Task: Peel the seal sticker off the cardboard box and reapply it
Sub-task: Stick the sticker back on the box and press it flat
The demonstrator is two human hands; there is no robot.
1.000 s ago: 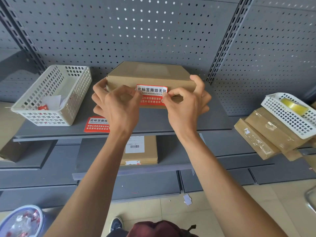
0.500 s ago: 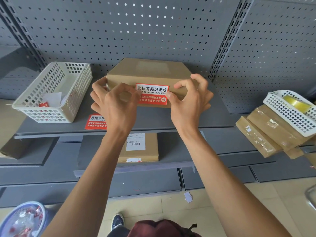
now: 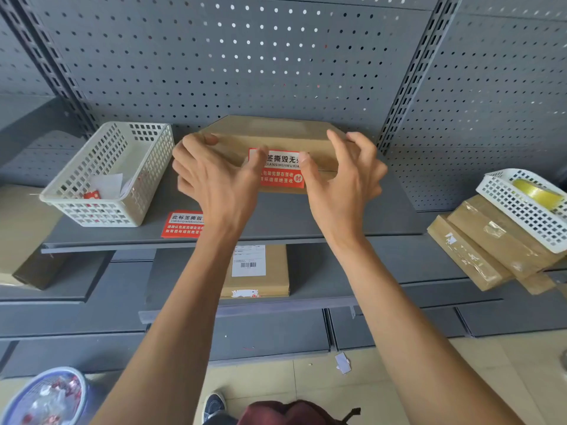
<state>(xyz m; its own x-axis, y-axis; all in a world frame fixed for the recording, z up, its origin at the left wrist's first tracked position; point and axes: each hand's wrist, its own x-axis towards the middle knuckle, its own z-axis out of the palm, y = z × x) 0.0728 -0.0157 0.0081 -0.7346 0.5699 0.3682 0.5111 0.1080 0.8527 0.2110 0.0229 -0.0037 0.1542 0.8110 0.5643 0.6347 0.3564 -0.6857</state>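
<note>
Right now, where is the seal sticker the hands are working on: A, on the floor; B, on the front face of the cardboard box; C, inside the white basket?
B: the red-and-white seal sticker lies on the cardboard box front, a thumb of the left hand and of the right hand at its upper corners.

Seal sticker (image 3: pixel 280 170) on box (image 3: pixel 276 139) front: white band reads "签撕毁无", ends covered by thumbs; below it "IANSIHUIWUXIA". Red band: "包装完整在签收", "坏请拒绝签收", circled "封". Loose stickers (image 3: pixel 183 224) on shelf (image 3: pixel 276 222): "此标签撕毁", "CIBIAOQIANSIHUIW". Lower box (image 3: pixel 257 271): white barcode label, print too small to read.
</note>
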